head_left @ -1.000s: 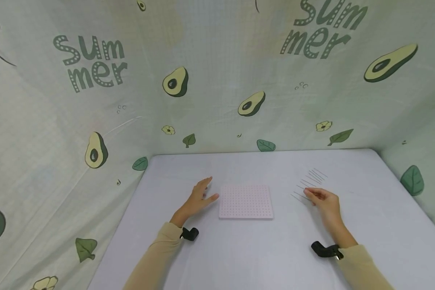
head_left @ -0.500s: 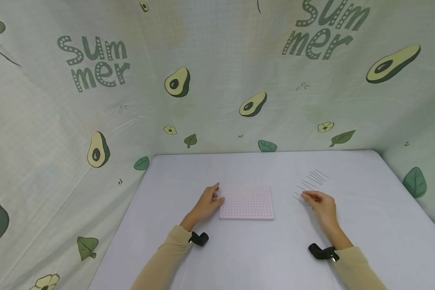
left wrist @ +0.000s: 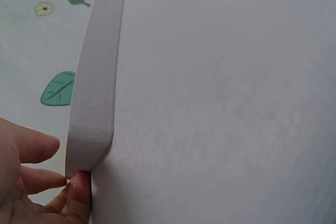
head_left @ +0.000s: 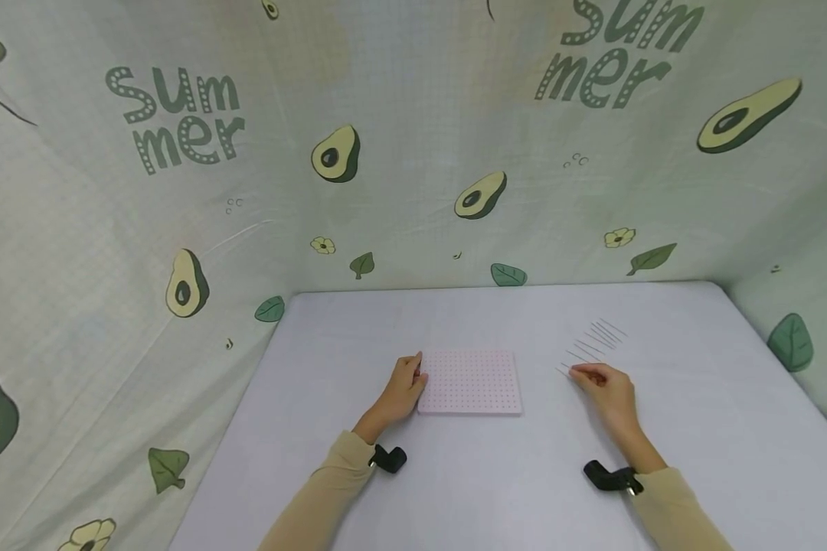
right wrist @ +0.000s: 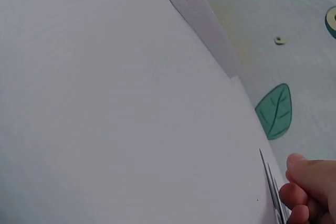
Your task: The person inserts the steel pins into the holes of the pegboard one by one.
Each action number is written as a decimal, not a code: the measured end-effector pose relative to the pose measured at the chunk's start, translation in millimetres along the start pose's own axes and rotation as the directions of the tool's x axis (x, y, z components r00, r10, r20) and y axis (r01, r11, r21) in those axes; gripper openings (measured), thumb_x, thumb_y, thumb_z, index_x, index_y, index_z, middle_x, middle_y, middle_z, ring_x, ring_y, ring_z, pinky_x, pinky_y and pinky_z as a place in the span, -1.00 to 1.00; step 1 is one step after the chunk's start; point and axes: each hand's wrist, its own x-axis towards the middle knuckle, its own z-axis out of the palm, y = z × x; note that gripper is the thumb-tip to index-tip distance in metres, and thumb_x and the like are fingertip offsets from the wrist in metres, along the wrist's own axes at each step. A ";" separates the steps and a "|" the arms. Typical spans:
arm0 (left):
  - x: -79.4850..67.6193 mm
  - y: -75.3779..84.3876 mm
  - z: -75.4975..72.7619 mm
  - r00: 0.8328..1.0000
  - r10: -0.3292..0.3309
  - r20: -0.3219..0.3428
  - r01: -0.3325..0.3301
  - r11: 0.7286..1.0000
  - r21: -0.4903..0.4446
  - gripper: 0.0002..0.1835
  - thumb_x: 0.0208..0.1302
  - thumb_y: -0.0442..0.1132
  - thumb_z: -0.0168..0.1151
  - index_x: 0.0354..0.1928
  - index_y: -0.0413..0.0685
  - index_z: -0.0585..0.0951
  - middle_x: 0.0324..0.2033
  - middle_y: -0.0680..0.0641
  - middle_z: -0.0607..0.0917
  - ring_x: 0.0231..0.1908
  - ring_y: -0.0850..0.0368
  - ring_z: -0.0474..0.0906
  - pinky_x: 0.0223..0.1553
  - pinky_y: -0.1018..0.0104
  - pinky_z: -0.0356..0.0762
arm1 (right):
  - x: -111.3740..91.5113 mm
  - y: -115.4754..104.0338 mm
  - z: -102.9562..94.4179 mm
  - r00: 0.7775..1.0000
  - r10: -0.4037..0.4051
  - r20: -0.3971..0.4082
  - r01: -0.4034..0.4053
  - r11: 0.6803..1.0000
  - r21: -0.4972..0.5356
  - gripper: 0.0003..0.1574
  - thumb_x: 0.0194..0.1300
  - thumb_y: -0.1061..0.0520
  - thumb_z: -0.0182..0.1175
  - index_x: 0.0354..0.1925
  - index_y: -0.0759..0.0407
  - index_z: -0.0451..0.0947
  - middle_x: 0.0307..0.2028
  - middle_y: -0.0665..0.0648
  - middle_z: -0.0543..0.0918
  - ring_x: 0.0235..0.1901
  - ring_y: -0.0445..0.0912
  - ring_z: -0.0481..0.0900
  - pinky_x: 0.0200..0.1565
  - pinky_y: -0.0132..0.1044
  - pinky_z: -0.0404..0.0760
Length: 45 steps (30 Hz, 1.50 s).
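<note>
A pale pink board [head_left: 470, 383] with rows of small holes lies on the white table. My left hand [head_left: 398, 389] grips its left edge, thumb and fingers at the edge. In the left wrist view, the thumb [left wrist: 80, 195] is against the end of the board [left wrist: 92, 114]. To the right, several thin dark metal rods [head_left: 603, 334] lie slantwise in a loose row. My right hand [head_left: 608, 386] is over the front rods, thumb and index fingertips together; I cannot tell whether a rod is between them. In the right wrist view, fingers [right wrist: 294, 195] are right beside rods [right wrist: 269, 182].
The white table [head_left: 496, 490] stretches around the board and rods. Behind it hangs a cloth [head_left: 400, 92] printed with avocados, leaves and lettering. A black wrist camera [head_left: 390, 459] sits on the left wrist, another wrist camera [head_left: 609, 477] on the right.
My left hand has moved right from beside the board to its left edge, its fingers drawing in. My right hand has shifted slightly left along the front rods, which stay in place.
</note>
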 end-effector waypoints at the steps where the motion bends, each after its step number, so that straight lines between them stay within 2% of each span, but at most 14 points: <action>1: -0.2 0.2 0.3 1.000 -0.003 0.001 0.003 1.000 0.002 -0.42 0.54 -0.34 -0.04 0.45 -0.51 0.11 0.07 -0.30 0.33 0.03 -0.06 0.31 0.09 0.04 0.38 | 0.3 1.0 0.5 1.000 -0.011 0.002 0.011 1.000 -0.011 -0.75 0.24 0.17 0.42 -0.21 0.36 0.73 -0.52 0.08 0.57 -0.52 -0.27 0.37 -0.52 -0.47 0.33; 10: -1.5 1.3 -1.4 1.000 -0.026 0.010 0.026 1.000 0.006 -0.39 0.53 -0.30 0.00 0.46 -0.50 0.10 0.08 -0.30 0.33 0.01 -0.04 0.33 0.11 0.05 0.41 | 1.1 3.3 5.0 0.995 -0.098 0.017 0.100 0.991 -0.086 -0.82 0.18 0.24 0.44 -0.28 0.37 0.73 -0.56 0.06 0.53 -0.54 -0.23 0.33 -0.52 -0.43 0.28; 19: -1.3 -0.8 1.6 1.000 -0.013 0.009 0.013 1.000 0.012 -0.38 0.53 -0.30 0.02 0.45 -0.51 0.10 0.07 -0.29 0.34 0.00 -0.03 0.33 0.10 0.04 0.40 | -3.6 0.1 7.8 0.986 -0.163 -0.025 0.159 0.981 -0.112 -0.87 0.11 0.31 0.47 -0.34 0.37 0.72 -0.55 0.08 0.56 -0.53 -0.23 0.33 -0.51 -0.47 0.26; 32: -2.9 0.3 2.1 1.000 -0.031 0.006 0.031 0.999 0.017 -0.35 0.51 -0.27 0.06 0.47 -0.46 0.10 0.11 -0.30 0.33 0.02 -0.04 0.33 0.12 0.05 0.40 | -4.5 0.8 8.9 0.984 -0.177 -0.028 0.172 0.977 -0.128 -0.90 0.11 0.35 0.45 -0.38 0.39 0.70 -0.55 0.10 0.58 -0.56 -0.20 0.36 -0.54 -0.44 0.31; 41: -3.8 0.1 2.4 1.000 -0.013 0.005 0.013 1.000 0.005 -0.33 0.50 -0.26 0.09 0.46 -0.47 0.11 0.14 -0.33 0.32 0.04 -0.07 0.33 0.16 -0.03 0.39 | -4.1 1.9 11.9 0.977 -0.209 -0.044 0.200 0.969 -0.143 -0.91 0.10 0.39 0.42 -0.44 0.41 0.67 -0.60 0.07 0.50 -0.57 -0.20 0.34 -0.53 -0.40 0.31; 45: -4.3 0.5 2.0 1.000 -0.015 0.006 0.015 1.000 -0.001 -0.33 0.50 -0.26 0.08 0.47 -0.47 0.10 0.16 -0.34 0.31 0.06 -0.07 0.33 0.18 -0.03 0.39 | -3.9 1.9 13.1 0.978 -0.206 -0.032 0.199 0.968 -0.153 -0.91 0.13 0.40 0.39 -0.44 0.41 0.65 -0.58 0.09 0.49 -0.54 -0.14 0.36 -0.51 -0.37 0.32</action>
